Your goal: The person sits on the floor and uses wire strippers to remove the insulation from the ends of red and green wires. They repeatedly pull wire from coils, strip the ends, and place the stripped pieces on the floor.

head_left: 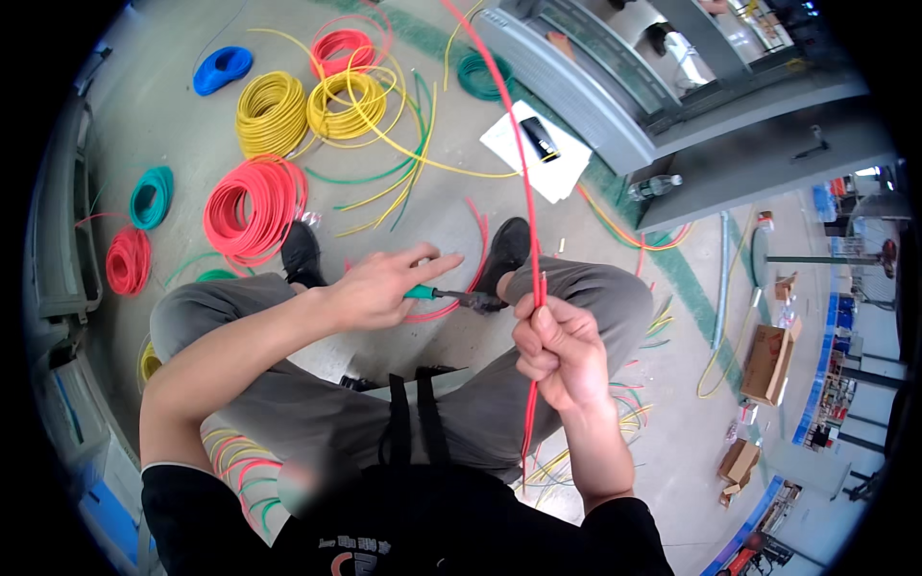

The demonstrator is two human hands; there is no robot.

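Note:
My right hand point(562, 350) pinches red wires point(534, 252) between thumb and fingers. One long strand runs up past the top of the view, a short end shows just above the thumb, and lengths hang below the fist. My left hand point(384, 288) is closed around a green-handled tool point(420, 291), with two fingers stretched out to the right. The tool's dark metal head points toward the right shoe; whether it is pliers or a cutter is not clear. Both hands are over the floor between my bent knees, apart from each other.
Red coils point(252, 209), yellow coils point(272, 113), a blue coil point(223, 70) and a teal coil point(151, 198) lie on the floor. Ahead right are white paper point(567, 171) with a black phone point(540, 139), a plastic bottle point(655, 187) and a grey metal cabinet point(576, 82). Cardboard boxes point(768, 363) lie right.

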